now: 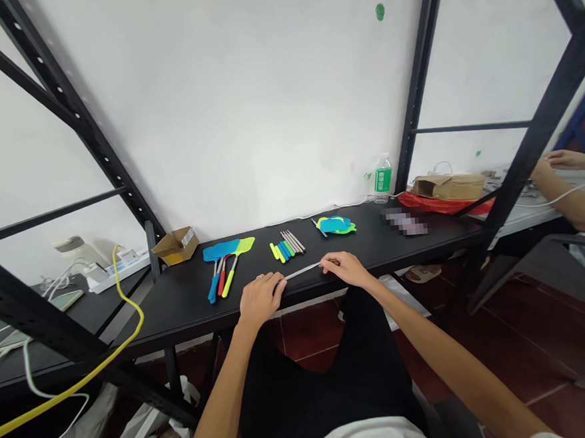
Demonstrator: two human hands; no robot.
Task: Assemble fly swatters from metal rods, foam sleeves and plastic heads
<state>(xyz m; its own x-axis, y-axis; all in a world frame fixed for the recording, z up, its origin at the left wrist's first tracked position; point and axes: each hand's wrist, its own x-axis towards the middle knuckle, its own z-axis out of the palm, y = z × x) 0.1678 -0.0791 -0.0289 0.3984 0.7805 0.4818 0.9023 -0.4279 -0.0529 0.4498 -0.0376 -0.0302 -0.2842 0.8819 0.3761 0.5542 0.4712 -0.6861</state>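
Stretched between my two hands, just above the table's front edge, is a thin silvery metal rod (302, 271). My left hand (262, 297) has its fingers closed on the left end, and my right hand (343, 267) pinches the right end. Beyond them lie short yellow, blue and green handle sleeves (283, 250) in a row, beside several metal rods (293, 241). A pile of flat blue and green swatter heads (336, 225) lies farther right, one rod by it. To the left rest fly swatters (224, 267) with blue, red and yellow-green handles.
The black table (178, 307) stands against a white wall between dark metal posts. A small open cardboard box (176, 246) sits at its left end. A water bottle (382, 179) and a carton (448, 187) on red plastic (411, 202) are at the right. A yellow cable (134, 323) hangs at left; another person's arms (563, 187) show at far right.
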